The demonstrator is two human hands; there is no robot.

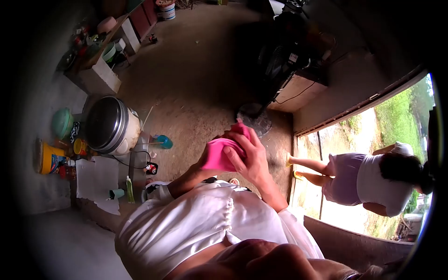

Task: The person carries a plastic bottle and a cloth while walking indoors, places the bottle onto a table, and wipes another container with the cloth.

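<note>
A soft, bright pink thing (219, 156), shaped like a rubber glove with a wide cuff, is held in front of my chest. My right hand (252, 158) is closed on its right side, with the thumb lying over the pink material. A darker pink bunched end sticks up above the right fingers. My left hand (204, 156) grips it from the left; the pink material covers most of its fingers. Both hands are close together above the floor.
At left, a large rice cooker (105, 126) stands near a yellow bucket (49, 157) and a blue-green cup (163, 142). A black fan (280, 56) stands ahead to the right. Another person (373, 179) is outside the open doorway at right. A white bucket (167, 11) sits far back.
</note>
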